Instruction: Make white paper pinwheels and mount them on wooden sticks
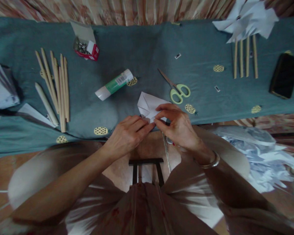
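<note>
A folded white paper piece (148, 105) lies at the near edge of the teal cloth-covered table (142, 52). My left hand (128, 133) pinches its near corner with fingers closed. My right hand (177, 125), with a bangle on the wrist, curls over the paper's right side and pinches the same spot. Both sets of fingertips meet on the paper. Green-handled scissors (176, 89) lie just beyond my right hand. A glue stick (114, 85) lies on its side to the left of the paper.
Several wooden sticks (55, 86) lie at the left, more sticks (245, 57) at the right under a white paper pinwheel (247, 18). A red box of pins (87, 45) is at the back, a black phone (285, 75) far right, paper scraps (259, 153) on the floor.
</note>
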{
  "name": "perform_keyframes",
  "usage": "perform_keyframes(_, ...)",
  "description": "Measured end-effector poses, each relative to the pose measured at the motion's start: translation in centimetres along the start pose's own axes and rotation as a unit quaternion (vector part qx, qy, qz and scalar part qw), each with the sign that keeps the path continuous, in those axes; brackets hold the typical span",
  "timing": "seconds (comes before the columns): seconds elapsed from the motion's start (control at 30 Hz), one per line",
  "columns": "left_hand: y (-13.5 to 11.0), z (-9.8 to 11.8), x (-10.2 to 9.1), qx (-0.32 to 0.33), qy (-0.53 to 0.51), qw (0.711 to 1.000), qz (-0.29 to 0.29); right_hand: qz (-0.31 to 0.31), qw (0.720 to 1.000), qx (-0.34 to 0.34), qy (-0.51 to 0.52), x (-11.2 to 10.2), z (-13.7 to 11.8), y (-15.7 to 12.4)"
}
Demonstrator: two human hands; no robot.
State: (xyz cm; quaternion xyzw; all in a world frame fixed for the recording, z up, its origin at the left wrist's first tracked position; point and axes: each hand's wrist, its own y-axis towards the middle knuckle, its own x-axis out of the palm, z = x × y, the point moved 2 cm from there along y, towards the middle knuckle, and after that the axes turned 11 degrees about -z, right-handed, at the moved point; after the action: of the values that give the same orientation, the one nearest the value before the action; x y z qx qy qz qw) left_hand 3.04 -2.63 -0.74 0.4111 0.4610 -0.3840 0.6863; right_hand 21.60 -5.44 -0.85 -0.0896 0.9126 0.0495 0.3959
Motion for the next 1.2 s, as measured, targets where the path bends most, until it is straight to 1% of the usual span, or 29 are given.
perform_keyframes(0.13,0.17,-0.03,0.19,-0.002,-0.018,1.000,-0.010,0.018,0.999,0.012,-0.025,0.14,0.04,-0.01)
perform_keyframes(0.33,0.42,-0.22,0.50,-0.024,-0.066,0.997,-0.022,0.024,0.999,0.014,-0.040,0.28,0.06,-0.14)
perform_keyframes(0.47,0.39,-0.46,0.79,-0.033,-0.117,0.993,-0.010,0.032,0.999,0.011,-0.038,0.38,0.01,-0.24)
perform_keyframes(0.57,0.34,-0.58,0.95,-0.037,-0.132,0.991,0.000,0.036,0.999,0.009,-0.035,0.43,-0.07,-0.30)
perform_keyframes(0.8,0.49,-0.64,0.93,-0.055,-0.154,0.987,-0.004,0.028,0.998,0.003,-0.051,0.39,-0.27,-0.43)
perform_keyframes(1.0,0.55,-0.72,0.99,-0.070,-0.168,0.983,-0.016,0.008,0.996,-0.029,-0.082,0.64,-0.25,-0.73)
perform_keyframes(1.2,0.63,-0.78,0.99,-0.067,-0.178,0.982,-0.019,-0.012,0.992,-0.048,-0.114,1.03,-0.32,-0.82)
